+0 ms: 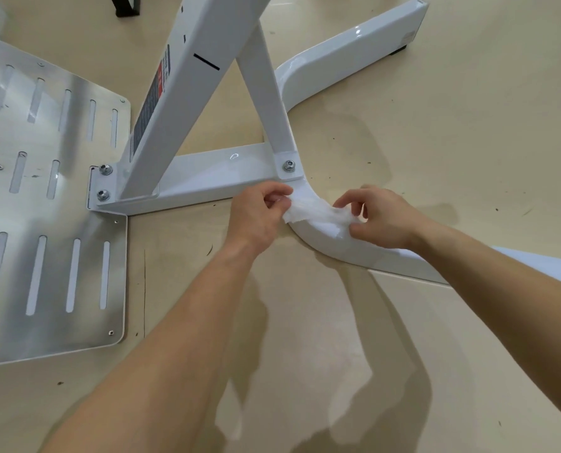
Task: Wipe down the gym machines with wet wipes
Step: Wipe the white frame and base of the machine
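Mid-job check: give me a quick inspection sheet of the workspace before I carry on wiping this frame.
Surface: beige floor, with dark specks and scuff marks.
Job's things: white wet wipe lies across the curved bend of the white machine frame at its base.
Clutter: nothing seen.
Hands: left hand pinches the wipe's left end; right hand pinches its right end.
Cables: nothing seen.
Surroundings: slotted metal footplate at left, beside the frame's bolted foot; warning label on the slanted upright; black object at the top edge, cut off.
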The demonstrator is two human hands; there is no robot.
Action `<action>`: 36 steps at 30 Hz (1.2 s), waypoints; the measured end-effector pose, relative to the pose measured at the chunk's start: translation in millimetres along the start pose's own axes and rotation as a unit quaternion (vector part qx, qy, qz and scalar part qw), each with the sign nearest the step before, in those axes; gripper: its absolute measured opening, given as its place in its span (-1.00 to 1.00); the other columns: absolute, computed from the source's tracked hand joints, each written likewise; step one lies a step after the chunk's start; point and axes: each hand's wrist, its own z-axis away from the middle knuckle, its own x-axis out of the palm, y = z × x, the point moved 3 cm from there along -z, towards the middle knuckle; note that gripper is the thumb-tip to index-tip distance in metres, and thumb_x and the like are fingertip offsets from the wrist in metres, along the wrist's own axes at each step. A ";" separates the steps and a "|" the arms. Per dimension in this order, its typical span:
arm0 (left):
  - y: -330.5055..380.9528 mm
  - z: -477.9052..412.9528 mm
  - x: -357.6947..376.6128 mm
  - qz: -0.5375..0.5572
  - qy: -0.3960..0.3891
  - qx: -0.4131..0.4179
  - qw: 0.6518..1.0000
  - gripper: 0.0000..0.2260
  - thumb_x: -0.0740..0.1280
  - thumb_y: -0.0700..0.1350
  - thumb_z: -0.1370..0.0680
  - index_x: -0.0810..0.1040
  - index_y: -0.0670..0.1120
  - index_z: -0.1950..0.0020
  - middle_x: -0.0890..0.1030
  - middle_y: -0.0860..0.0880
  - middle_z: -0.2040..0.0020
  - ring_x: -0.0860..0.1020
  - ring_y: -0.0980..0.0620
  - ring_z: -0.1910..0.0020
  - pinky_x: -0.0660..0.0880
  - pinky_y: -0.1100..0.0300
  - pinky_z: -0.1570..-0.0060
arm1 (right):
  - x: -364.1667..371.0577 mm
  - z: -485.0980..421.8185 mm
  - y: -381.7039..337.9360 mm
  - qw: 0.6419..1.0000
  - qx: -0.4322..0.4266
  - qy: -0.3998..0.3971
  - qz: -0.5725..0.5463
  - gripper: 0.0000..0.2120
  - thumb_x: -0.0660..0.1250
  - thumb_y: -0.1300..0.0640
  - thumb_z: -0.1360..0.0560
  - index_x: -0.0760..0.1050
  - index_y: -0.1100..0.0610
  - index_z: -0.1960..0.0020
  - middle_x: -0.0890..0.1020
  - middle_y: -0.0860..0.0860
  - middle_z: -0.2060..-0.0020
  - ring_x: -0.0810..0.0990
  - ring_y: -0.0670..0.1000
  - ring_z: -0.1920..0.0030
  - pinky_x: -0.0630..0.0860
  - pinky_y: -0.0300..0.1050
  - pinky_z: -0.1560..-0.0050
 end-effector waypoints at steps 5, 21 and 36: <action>12.7 4.8 -2.6 0.034 -0.005 -0.008 0.999 -0.85 0.41 -0.16 -0.55 0.66 0.10 0.00 0.63 0.09 0.11 0.55 0.15 0.29 0.57 0.21 0.10 | -0.2 7.6 -8.9 1.000 -0.001 0.013 -0.024 -0.90 0.47 0.02 -0.40 0.55 -0.10 0.15 0.50 -0.13 0.07 0.55 -0.03 0.02 0.40 -0.15 0.10; -20.3 17.9 5.2 0.043 0.106 -0.077 0.990 -0.85 0.45 -0.21 -0.51 0.59 0.02 0.02 0.61 0.12 0.07 0.53 0.29 0.29 0.43 0.43 0.21 | -1.4 -3.8 9.1 0.910 0.115 -0.020 -0.397 -0.96 0.37 0.18 -0.57 0.57 0.13 0.06 0.56 0.04 0.19 0.53 0.04 0.16 0.56 -0.03 0.07; -18.1 24.0 74.7 0.095 0.159 -0.168 0.968 -0.74 0.23 0.01 -0.65 0.56 -0.07 0.15 0.58 -0.01 0.22 0.52 -0.08 0.16 0.39 0.07 0.13 | 27.9 -30.7 -20.5 0.956 0.058 0.286 0.034 -0.40 0.56 0.02 -0.35 0.40 0.02 -0.31 0.37 0.07 -0.26 0.34 0.17 -0.26 0.30 0.02 -0.24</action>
